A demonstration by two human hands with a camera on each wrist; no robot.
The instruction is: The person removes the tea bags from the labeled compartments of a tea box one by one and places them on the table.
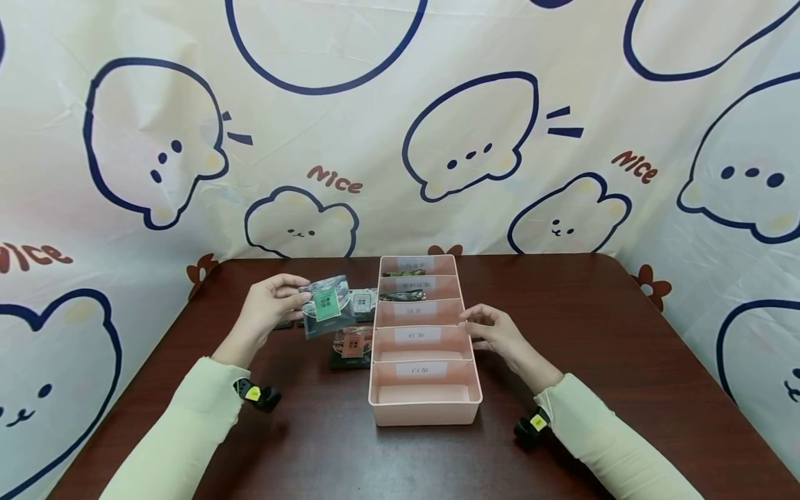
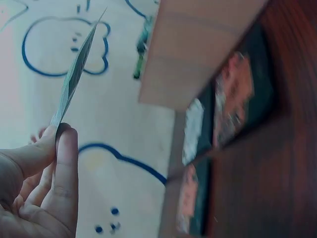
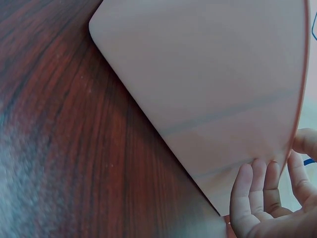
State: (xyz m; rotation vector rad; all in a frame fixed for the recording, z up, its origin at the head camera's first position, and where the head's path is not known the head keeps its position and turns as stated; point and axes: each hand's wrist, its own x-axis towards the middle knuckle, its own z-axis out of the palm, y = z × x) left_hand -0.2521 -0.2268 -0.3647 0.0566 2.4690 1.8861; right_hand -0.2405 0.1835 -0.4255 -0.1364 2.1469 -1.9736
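Note:
My left hand (image 1: 267,310) pinches a flat dark tea packet (image 1: 328,306) with a green label, held up to the left of a pink compartment box (image 1: 427,414). In the left wrist view, the packet (image 2: 77,74) stands edge-on between thumb and fingers. My right hand (image 1: 498,335) holds the box's right wall near its middle, with fingertips (image 3: 242,179) against the outside and a digit over the rim. Packets lie in the two far compartments (image 1: 403,296); the three nearer ones show bare floors and labelled dividers.
On the brown table (image 1: 300,430), left of the box, lie a packet with an orange label (image 1: 353,347) and one with a whitish label (image 1: 364,303). Another orange-labelled packet (image 2: 188,198) shows in the left wrist view. A patterned cloth (image 1: 387,139) hangs behind the table.

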